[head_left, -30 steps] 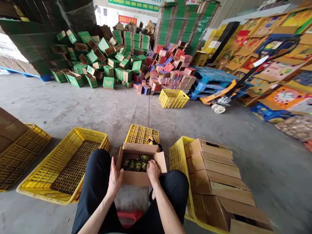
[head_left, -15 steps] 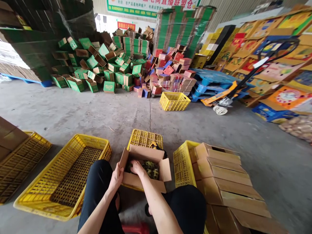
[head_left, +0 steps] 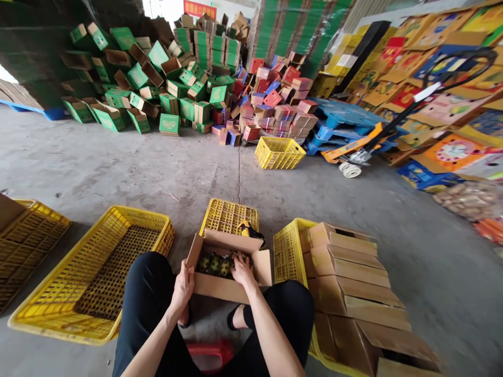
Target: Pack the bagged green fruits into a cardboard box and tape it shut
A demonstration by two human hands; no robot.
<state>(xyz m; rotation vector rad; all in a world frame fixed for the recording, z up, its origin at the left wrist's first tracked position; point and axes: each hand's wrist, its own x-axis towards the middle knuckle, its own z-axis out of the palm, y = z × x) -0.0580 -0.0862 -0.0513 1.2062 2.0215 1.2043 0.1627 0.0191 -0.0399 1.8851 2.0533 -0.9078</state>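
An open brown cardboard box [head_left: 220, 287] sits between my knees, on a yellow crate [head_left: 229, 215]. Several dark green fruits [head_left: 214, 264] lie inside it. My left hand [head_left: 184, 285] grips the box's left front corner, fingers closed round the edge. My right hand [head_left: 242, 268] reaches into the box's right side, fingers spread flat on the fruits. A yellow and black object [head_left: 247, 229] lies just behind the box's back flap.
An empty yellow crate [head_left: 94, 272] stands at my left, another [head_left: 27, 235] further left. At my right, folded cardboard boxes [head_left: 349, 283] are stacked in a yellow crate [head_left: 286, 251]. Heaps of green and red cartons [head_left: 196, 84], a pallet jack [head_left: 353, 157] and a red stool [head_left: 208, 353] are around.
My right hand has shifted from the left side of the box to its right side. The box has tipped back level, and the view has dropped slightly.
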